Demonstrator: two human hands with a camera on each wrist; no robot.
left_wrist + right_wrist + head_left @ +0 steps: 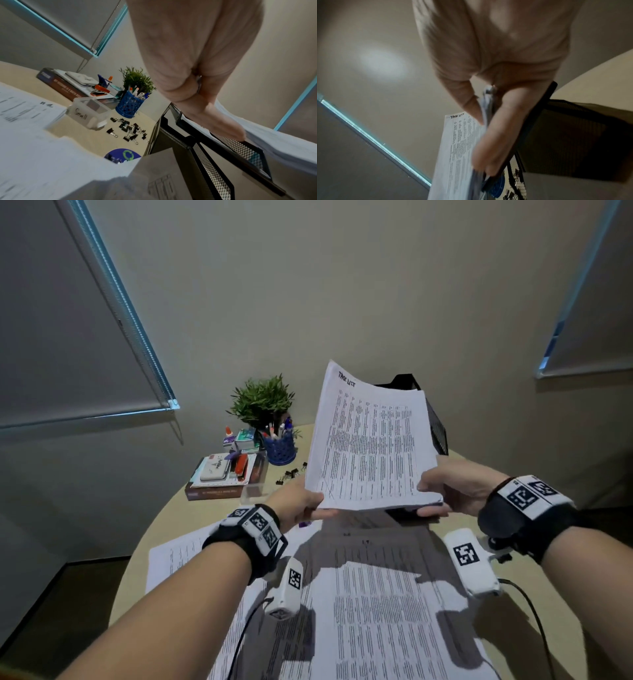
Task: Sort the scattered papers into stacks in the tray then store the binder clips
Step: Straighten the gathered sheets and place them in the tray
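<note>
Two hands' grip, left hand (301, 505) and right hand (448, 491), pinching paper stack (370, 446) between them

Dim room, wide-angle bending at the edges, hard arm shadows on the table, blurred wrist views.

A plain beige wall (342, 302) rises behind a round, pale table (161, 529). Grey roller blinds (61, 337) cover windows at both sides, daylight glowing along their edges. The floor (51, 611) is dark.
</note>
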